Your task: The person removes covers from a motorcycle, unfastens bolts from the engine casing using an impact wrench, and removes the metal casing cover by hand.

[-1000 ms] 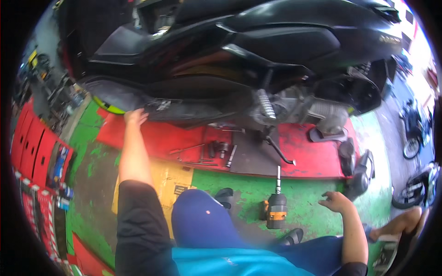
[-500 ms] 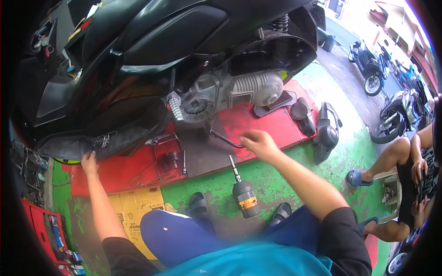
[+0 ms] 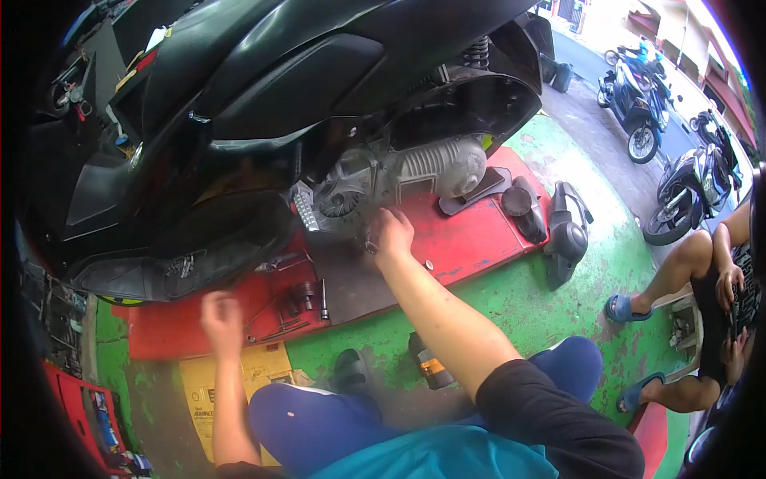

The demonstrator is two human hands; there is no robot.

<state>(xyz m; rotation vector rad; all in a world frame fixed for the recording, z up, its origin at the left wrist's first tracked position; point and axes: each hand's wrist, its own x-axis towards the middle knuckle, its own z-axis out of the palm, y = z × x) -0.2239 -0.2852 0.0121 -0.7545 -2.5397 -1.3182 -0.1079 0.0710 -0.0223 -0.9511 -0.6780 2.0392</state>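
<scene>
A black scooter [image 3: 287, 88] with its metal engine casing [image 3: 431, 169] exposed stands over a red platform. My right hand [image 3: 392, 235] reaches below the casing beside a dark metal stand part [image 3: 372, 239]. Its fingers look curled in, but what they grip is partly hidden. Over the platform's left part, short of the scooter's footboard [image 3: 179, 265], my left hand [image 3: 222, 318] is smeared by motion. To its right lie a black socket [image 3: 309, 294] and a socket extension bar [image 3: 323, 298]. A grey and orange power tool [image 3: 431, 366] on the floor is partly covered by my right forearm.
Black scooter covers [image 3: 566, 231] lie at the right of the red platform [image 3: 479, 239]. Yellow cardboard [image 3: 199, 391] is on the green floor. A red tool cabinet [image 3: 76, 407] stands at left. Another person [image 3: 718, 303] sits at right, near parked motorcycles [image 3: 638, 120].
My left hand has left the footboard and come right and nearer. My right hand has moved left and farther in, under the engine casing, from the end of the dark rod.
</scene>
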